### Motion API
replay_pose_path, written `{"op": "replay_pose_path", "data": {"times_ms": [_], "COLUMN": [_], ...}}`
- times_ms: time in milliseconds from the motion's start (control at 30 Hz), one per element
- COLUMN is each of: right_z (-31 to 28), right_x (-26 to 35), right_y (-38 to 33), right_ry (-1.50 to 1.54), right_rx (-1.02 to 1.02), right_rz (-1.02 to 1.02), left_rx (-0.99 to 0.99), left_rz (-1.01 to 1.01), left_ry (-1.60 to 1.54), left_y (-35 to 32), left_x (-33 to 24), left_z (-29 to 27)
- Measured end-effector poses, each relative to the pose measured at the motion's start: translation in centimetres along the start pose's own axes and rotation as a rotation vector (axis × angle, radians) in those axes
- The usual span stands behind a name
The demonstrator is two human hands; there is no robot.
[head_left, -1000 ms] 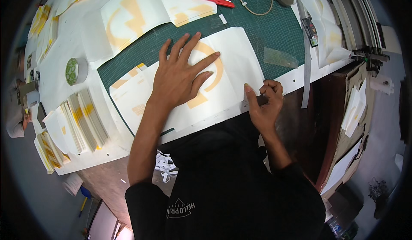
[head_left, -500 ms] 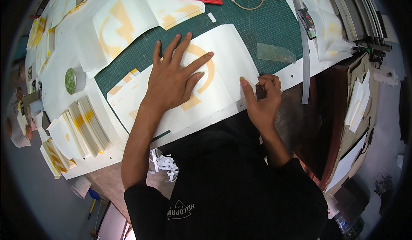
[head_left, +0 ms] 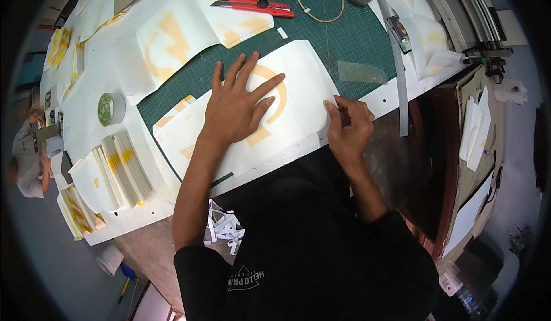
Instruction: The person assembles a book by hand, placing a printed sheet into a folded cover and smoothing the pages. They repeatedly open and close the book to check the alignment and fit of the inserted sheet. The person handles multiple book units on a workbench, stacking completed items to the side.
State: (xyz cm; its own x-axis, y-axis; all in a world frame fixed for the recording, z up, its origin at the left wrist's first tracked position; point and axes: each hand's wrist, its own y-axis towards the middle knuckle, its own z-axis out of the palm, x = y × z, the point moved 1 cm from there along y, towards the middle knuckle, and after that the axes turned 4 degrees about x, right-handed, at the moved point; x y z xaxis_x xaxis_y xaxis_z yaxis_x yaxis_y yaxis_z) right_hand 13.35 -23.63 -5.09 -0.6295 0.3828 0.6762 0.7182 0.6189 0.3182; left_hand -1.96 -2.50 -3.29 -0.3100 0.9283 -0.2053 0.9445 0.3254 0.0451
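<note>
My left hand [head_left: 238,106] lies flat with fingers spread on a white sheet [head_left: 301,74] that bears an orange curved shape [head_left: 278,94]. The sheet rests on a green cutting mat [head_left: 338,31]. My right hand [head_left: 347,127] is at the sheet's right near corner, fingers curled and pinching at its edge; what it grips is too small to tell. A clear strip of film [head_left: 361,72] lies on the mat just beyond that hand.
A red utility knife [head_left: 255,6], a looped cord [head_left: 318,2] and a long metal ruler [head_left: 397,63] lie at the back and right. A green tape roll [head_left: 110,109] and stacked sheets [head_left: 112,174] sit left. Another person [head_left: 28,157] is at far left.
The view has shifted slightly; my hands stay on the sheet, the right one still working at its corner. Nothing was picked up or let go.
</note>
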Motion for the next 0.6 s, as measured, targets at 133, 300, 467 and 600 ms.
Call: {"op": "replay_pose_path", "data": {"times_ms": [133,300,467,600], "right_z": [0.3,0.5,0.7,0.7], "right_x": [0.1,0.4,0.8,0.1], "right_y": [-0.2,-0.7,-0.6,-0.4], "right_ry": [-0.126,-0.326,-0.317,-0.154], "right_rx": [-0.061,-0.150,-0.208,-0.149], "right_rz": [-0.132,-0.283,-0.275,-0.143], "left_rx": [-0.013,-0.011,-0.003,0.005], "left_rz": [-0.009,-0.018,-0.017,-0.020], "left_ry": [-0.015,-0.022,-0.022,-0.040], "left_y": [0.0,-0.2,-0.2,-0.2], "left_x": [0.0,0.0,0.1,0.1], "left_z": [0.1,0.1,0.2,0.2]}}
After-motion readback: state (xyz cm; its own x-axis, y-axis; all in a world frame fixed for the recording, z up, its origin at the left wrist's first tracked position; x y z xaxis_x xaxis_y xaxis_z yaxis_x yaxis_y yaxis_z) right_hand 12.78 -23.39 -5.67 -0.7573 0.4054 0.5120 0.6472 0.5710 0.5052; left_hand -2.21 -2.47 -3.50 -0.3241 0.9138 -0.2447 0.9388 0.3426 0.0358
